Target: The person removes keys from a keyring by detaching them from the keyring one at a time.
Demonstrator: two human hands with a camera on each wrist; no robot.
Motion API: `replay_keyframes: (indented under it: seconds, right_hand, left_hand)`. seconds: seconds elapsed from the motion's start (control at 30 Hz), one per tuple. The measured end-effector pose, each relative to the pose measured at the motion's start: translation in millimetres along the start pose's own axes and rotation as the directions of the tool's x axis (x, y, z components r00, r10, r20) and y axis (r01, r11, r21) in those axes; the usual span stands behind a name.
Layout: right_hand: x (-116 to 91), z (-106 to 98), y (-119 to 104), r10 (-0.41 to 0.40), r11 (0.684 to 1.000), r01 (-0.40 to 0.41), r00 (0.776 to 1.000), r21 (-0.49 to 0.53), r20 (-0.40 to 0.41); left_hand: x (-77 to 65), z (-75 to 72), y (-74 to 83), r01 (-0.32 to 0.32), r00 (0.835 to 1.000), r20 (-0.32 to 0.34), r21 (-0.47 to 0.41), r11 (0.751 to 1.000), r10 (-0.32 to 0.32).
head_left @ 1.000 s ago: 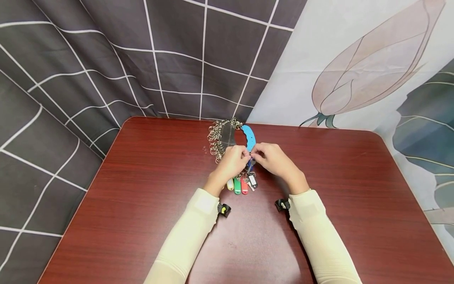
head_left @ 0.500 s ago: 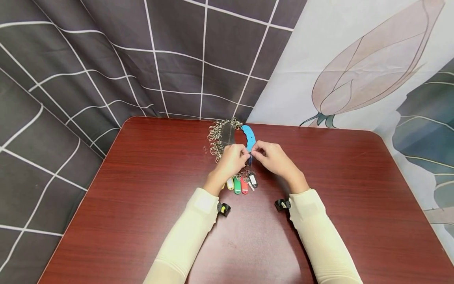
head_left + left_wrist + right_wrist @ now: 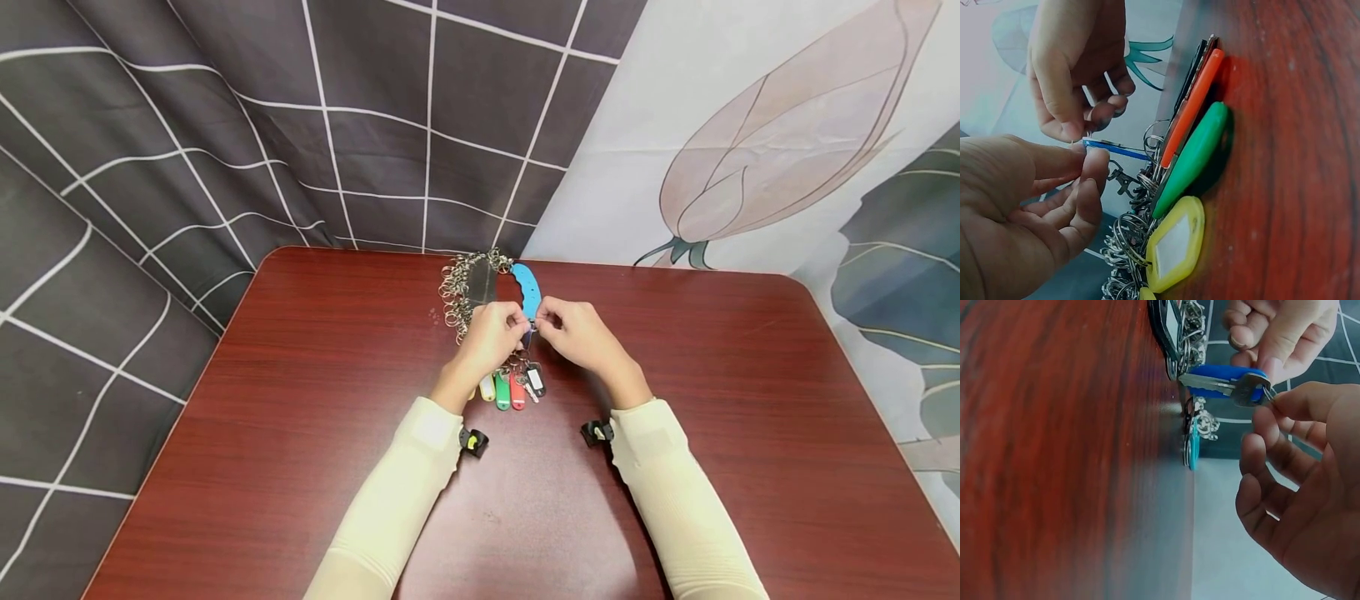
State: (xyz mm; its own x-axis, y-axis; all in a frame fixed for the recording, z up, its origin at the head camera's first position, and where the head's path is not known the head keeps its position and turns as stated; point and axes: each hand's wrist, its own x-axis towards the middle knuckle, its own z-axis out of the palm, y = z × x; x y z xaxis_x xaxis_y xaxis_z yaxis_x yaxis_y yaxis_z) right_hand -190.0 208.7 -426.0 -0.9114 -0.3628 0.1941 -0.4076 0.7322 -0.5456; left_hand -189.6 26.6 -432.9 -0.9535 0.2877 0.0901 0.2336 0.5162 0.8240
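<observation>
My left hand pinches a blue key tag at its ring end, between thumb and finger. Facing it, my right hand pinches the thin metal ring at that same end. A silver key lies along the tag, its blade pointing away from the fingers. Both hands are raised over the table, fingertips almost meeting. Below them on the table are more key tags: yellow, green, red and black, with a key beside the black one.
Several metal clasps with rings fan out left of a dark flat piece near the back edge. A light-blue curved piece lies just beyond the hands. Grid-patterned cloth hangs behind the red-brown table.
The blue tag and key have turned between the fingers, so less of them shows from above. My right hand has shifted slightly; my left stays in nearly the same place.
</observation>
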Motion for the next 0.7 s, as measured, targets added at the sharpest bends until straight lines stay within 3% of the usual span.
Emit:
replay_keyframes:
  seconds: [0.27, 0.5, 0.7]
  right_hand:
    - [0.3, 1.3, 0.3, 0.05, 0.999, -0.05, 0.999, 0.007, -0.015]
    - [0.5, 1.9, 1.4, -0.021, 1.0, 0.021, 1.0, 0.008, -0.016]
    - [0.9, 3.1, 1.6, -0.019, 1.0, 0.019, 0.999, 0.006, -0.04]
  left_hand:
    - [0.9, -2.8, -0.9, -0.021, 0.999, 0.027, 0.044, 0.999, 0.019]
    - [0.6, -3.5, 0.2, -0.024, 0.999, 0.042, 0.086, 0.996, 0.02]
    - [0.9, -2.6, -1.2, -0.045, 0.999, 0.031, 0.096, 0.994, 0.042]
